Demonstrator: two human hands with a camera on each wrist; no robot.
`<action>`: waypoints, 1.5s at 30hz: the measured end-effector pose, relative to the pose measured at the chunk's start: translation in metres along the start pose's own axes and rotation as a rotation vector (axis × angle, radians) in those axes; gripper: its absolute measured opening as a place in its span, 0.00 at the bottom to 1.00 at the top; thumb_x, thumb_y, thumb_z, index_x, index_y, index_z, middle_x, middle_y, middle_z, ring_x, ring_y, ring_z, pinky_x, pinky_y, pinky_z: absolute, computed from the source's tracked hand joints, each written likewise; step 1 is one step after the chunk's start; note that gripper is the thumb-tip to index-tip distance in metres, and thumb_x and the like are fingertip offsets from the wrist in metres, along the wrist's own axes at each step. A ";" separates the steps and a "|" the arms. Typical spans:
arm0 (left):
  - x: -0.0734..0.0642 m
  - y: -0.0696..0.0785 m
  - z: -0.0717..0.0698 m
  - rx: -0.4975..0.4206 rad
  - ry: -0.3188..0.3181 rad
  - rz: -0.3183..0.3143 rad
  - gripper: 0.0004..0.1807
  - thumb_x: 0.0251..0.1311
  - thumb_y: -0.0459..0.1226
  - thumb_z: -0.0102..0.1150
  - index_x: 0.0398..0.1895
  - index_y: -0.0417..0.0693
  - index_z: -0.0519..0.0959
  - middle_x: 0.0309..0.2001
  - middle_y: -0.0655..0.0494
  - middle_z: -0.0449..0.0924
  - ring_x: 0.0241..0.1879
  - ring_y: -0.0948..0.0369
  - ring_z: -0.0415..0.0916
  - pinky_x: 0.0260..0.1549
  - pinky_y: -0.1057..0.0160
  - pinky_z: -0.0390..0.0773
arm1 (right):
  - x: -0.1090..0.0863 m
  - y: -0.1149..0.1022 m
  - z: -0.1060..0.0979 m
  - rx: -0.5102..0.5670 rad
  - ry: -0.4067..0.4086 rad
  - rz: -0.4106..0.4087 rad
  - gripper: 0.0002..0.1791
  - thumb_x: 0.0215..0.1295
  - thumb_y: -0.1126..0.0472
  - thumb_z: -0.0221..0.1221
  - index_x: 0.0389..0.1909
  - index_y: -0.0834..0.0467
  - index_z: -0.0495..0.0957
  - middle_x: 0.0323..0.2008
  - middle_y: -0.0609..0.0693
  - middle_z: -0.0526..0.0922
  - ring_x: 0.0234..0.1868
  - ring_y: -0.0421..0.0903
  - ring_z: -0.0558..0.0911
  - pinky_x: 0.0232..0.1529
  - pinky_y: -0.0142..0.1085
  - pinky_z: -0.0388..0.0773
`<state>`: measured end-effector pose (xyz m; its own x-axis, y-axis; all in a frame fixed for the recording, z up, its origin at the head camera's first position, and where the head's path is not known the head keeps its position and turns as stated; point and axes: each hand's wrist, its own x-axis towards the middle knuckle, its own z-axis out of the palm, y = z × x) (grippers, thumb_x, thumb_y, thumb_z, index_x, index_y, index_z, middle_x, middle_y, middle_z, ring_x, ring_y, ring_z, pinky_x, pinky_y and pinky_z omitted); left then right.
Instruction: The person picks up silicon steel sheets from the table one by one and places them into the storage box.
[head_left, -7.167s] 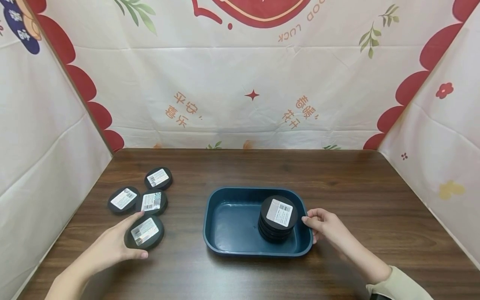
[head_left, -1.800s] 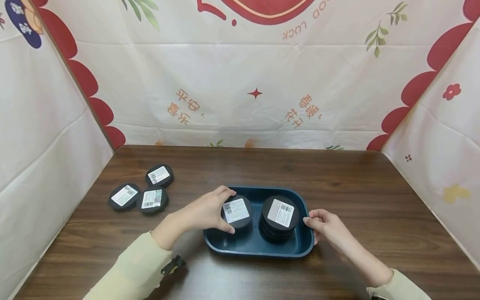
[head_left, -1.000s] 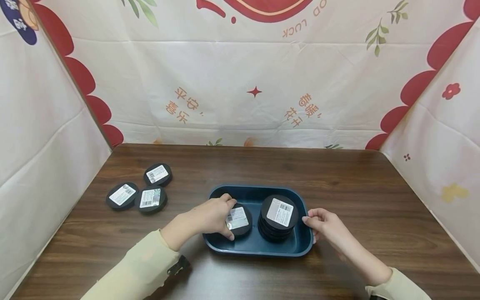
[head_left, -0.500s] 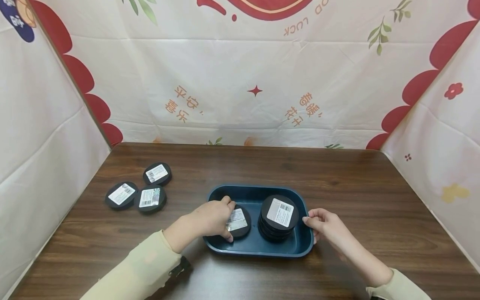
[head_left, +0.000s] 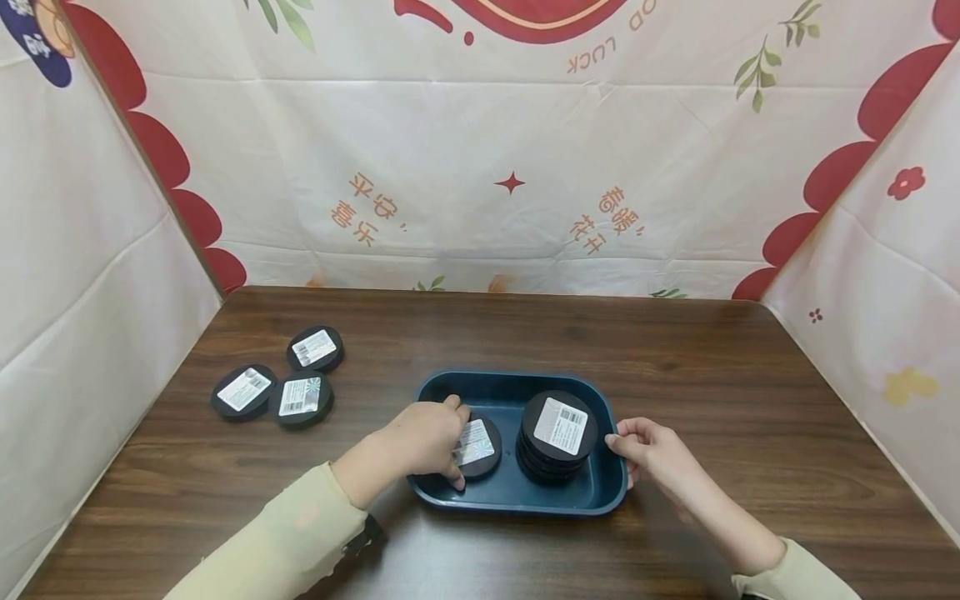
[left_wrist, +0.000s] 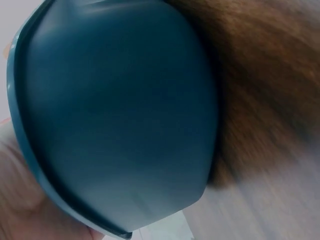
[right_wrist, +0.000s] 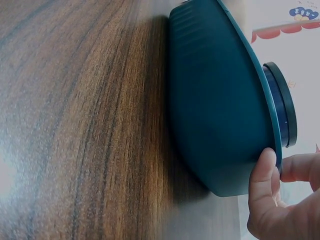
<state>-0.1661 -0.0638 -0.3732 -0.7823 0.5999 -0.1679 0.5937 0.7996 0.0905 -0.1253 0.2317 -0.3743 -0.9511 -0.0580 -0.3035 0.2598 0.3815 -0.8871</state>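
My left hand (head_left: 420, 443) reaches over the left side of a dark blue tray (head_left: 517, 507). Its thumb and fingers grip the edges of a round black disc (head_left: 480, 448) with a white barcode label, low inside the tray; the hand covers the disc's left part. To the right, a stack of similar black discs (head_left: 558, 429) stands in the same tray. At the tray's right rim, my right hand (head_left: 652, 450) pinches the edge between thumb and fingers, also seen in the right wrist view. The left wrist view shows mostly the tray's outer wall (left_wrist: 120, 115).
Three more labelled discs lie close together on the wooden table (head_left: 712, 375) at the left: a back one (head_left: 315, 348), a left one (head_left: 243, 392) and a front one (head_left: 302, 398). A printed white cloth (head_left: 450, 142) hangs behind the table and along both sides.
My left hand has carried one disc from the table's left into the tray, then lowered it there. Lately it has barely moved. The right hand has stayed on the rim.
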 end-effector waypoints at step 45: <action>-0.029 -0.019 0.001 -0.103 0.245 -0.001 0.59 0.45 0.70 0.53 0.74 0.49 0.44 0.74 0.55 0.39 0.72 0.58 0.36 0.67 0.49 0.43 | -0.003 0.002 0.000 -0.009 0.021 -0.020 0.18 0.65 0.60 0.54 0.45 0.71 0.65 0.24 0.51 0.72 0.22 0.44 0.73 0.25 0.37 0.76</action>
<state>-0.1545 -0.0963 -0.3710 -0.8125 0.5784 0.0732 0.5806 0.7912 0.1920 -0.1223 0.2325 -0.3754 -0.9594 -0.0462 -0.2783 0.2394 0.3886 -0.8898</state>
